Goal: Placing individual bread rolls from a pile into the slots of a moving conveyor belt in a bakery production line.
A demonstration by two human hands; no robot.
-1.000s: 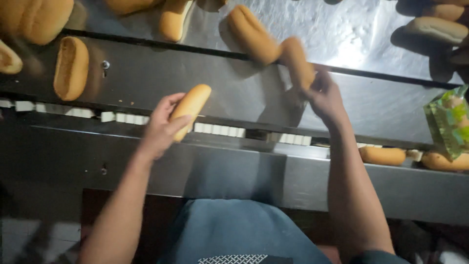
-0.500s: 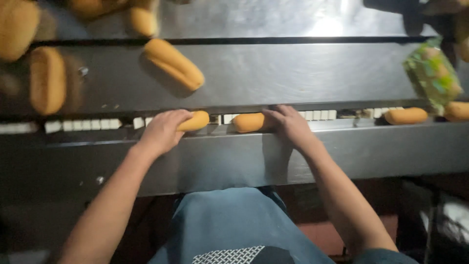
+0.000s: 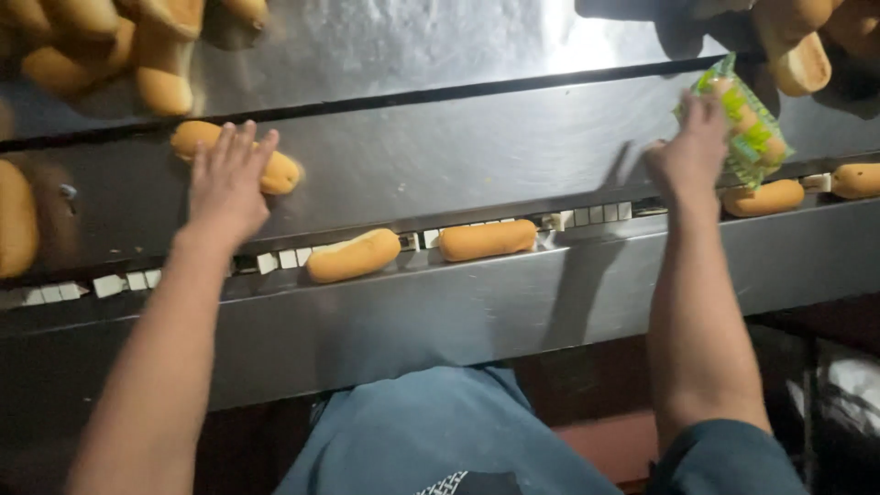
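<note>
Dim scene overall, hard glare bouncing off the steel surface at top centre (light coming from above). The right hand is smearing with motion blur; corners are falling into dark shadow, detail soft throughout.

A golden oblong bun lies on the sloped steel surface at far left, partly covered by fingers. A bun in a green-yellow wrapper sits tilted at far right, touched at its left edge.

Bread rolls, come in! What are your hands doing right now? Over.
Left hand flat on a bread roll up the steel chute. Right hand touching a green wrapped packet. Two rolls lying in the conveyor channel.
</note>
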